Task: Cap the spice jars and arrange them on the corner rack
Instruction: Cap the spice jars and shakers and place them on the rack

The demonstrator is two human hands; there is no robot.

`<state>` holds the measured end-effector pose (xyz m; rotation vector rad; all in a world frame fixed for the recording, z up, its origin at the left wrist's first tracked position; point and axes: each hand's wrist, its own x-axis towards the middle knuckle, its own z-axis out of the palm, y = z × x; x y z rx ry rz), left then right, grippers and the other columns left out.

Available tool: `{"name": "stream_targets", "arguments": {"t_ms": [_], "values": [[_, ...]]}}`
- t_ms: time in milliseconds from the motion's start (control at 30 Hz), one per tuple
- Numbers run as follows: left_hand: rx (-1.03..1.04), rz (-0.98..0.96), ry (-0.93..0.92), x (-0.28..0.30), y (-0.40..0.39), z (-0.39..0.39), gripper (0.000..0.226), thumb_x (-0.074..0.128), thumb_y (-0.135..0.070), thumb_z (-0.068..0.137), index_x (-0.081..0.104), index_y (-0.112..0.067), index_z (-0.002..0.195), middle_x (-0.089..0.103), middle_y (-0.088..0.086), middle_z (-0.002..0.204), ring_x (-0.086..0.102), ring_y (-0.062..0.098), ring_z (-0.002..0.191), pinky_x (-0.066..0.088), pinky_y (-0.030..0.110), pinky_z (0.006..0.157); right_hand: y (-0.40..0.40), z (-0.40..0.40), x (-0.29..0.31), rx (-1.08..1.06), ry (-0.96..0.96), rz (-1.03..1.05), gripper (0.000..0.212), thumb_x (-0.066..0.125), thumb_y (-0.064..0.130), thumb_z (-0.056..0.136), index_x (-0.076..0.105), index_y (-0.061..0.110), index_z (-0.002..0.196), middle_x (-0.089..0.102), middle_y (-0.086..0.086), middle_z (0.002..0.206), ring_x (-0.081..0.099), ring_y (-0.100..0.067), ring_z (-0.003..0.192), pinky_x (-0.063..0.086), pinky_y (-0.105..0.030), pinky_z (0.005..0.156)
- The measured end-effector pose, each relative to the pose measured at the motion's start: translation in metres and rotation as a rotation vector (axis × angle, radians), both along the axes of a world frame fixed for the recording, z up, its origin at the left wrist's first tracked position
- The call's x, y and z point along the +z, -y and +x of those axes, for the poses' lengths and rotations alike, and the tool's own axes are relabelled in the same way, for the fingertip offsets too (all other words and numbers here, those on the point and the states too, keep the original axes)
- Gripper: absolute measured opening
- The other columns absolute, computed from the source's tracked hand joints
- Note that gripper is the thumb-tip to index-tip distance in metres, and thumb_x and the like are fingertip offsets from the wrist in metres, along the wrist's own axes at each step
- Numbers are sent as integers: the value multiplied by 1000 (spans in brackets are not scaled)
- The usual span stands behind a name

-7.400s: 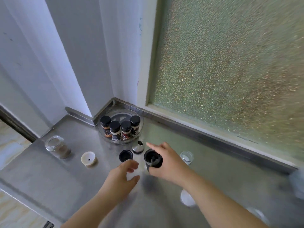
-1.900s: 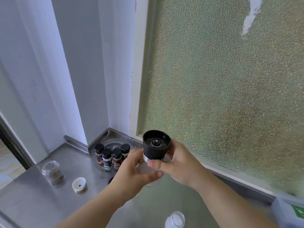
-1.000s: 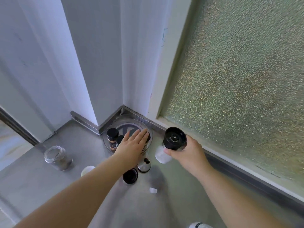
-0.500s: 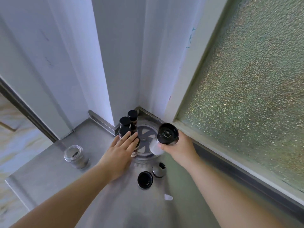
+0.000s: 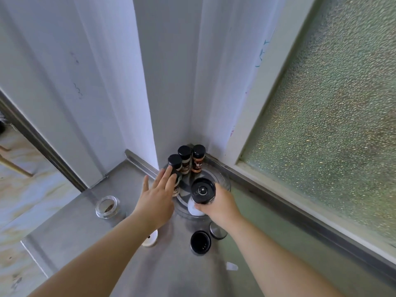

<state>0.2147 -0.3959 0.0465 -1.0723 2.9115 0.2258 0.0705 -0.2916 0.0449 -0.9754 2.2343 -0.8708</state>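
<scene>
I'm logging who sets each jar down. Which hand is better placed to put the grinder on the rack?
Right. The right hand already grips the grinder just over the rack; the left hand lies open against the small jars.

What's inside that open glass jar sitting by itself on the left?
The open glass jar holds a little brownish spice at the bottom, seen through its uncapped mouth. How much lies along the near wall is hidden by the rim.

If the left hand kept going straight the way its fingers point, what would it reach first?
The left hand points up toward the corner. Its fingers are already at the nearest small spice jar on the round rack, probably touching it, though depth is unclear. The other two jars stand behind.
</scene>
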Motion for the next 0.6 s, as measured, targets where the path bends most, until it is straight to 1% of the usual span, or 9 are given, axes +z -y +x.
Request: {"name": "stream_targets", "arguments": {"t_ms": [67,133,167,200,267,367,433,500,600], "values": [[28,5,-33,0,5,-2,68,47,-20,87,7,-19,143,-8,4,156,-12,26,142,-2,53,113,-1,0,1,12,-1,-9,49,81,25,65,54,11,104,65,-2,106,60,-19,101,41,-20,78],[49,-13,-89,-1,8,-4,69,55,-19,81,20,-18,140,12,11,153,5,34,141,8,54,114,-1,2,0,13,-1,-16,50,81,25,65,54,12,105,65,-2,108,59,-18,103,39,-18,79],[52,-24,-93,-1,9,-5,69,57,-19,79,24,-17,139,22,12,148,16,35,138,14,53,115,-1,3,0,8,-8,-23,50,81,25,65,55,12,105,64,-2,108,58,-18,104,39,-19,79],[49,-27,-84,-1,8,-5,69,57,-21,78,24,-17,139,27,11,145,23,34,134,17,51,114,0,5,-1,3,-20,-33,49,81,24,64,56,12,104,63,-4,108,58,-19,104,39,-19,80],[53,-14,-87,-3,6,-5,69,55,-25,80,20,-17,140,25,9,144,27,31,131,17,47,114,5,8,0,3,-39,-64,44,81,22,63,58,13,100,61,-6,107,57,-21,103,39,-20,79],[59,9,-116,-3,4,-4,71,54,-25,81,18,-19,141,22,9,146,24,31,133,16,46,114,12,16,6,33,-29,-90,34,79,19,68,54,20,92,58,-5,103,54,-22,105,37,-19,79],[43,14,-101,-1,4,0,71,53,-25,82,14,-21,141,16,7,150,17,29,138,15,46,115,14,19,7,47,-40,-94,33,77,19,71,57,15,97,60,-6,104,54,-22,106,35,-18,77],[37,34,-103,2,2,6,71,52,-25,83,12,-22,142,11,5,152,11,28,141,14,45,116,15,21,7,49,-24,-86,40,76,19,72,57,8,105,62,-8,111,56,-21,107,34,-18,76],[57,97,-177,9,-7,15,65,52,-19,84,20,-20,140,16,5,151,17,28,139,20,42,113,11,19,6,75,22,-52,47,76,16,71,55,12,113,60,-2,113,54,-17,108,36,-21,83]]}}
